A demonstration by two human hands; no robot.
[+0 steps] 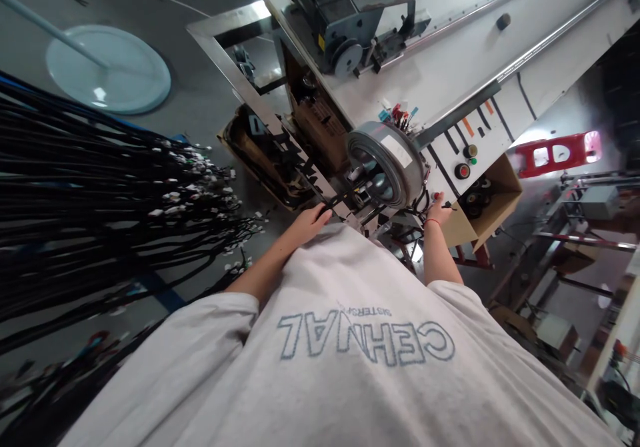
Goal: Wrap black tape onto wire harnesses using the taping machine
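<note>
The machine (450,67) filled most of the view, with a big mass of black wire bundles (100,187) off to the person's left, and honestly that looked like the first worry: loose ends hung close enough to snag an elbow. The baggy shirt (350,367) sat right up against the metal ring (387,164), so if the ring spun, cloth could probably get pulled in. The left hand (313,220) had its fingers curled round a black cable (340,200) that ran from the hand toward the ring, and a sudden tug might drag the fingers along. The right hand (439,212) rested at the panel edge just below the red button (463,170); couldn't tell if it gripped anything, but a bump there seemed easy. Writing: the shirt print, seen upside down, read something like "CEHVAL" with a smaller line starting "SISTERS". The label on the ring was too blurry to read.
</note>
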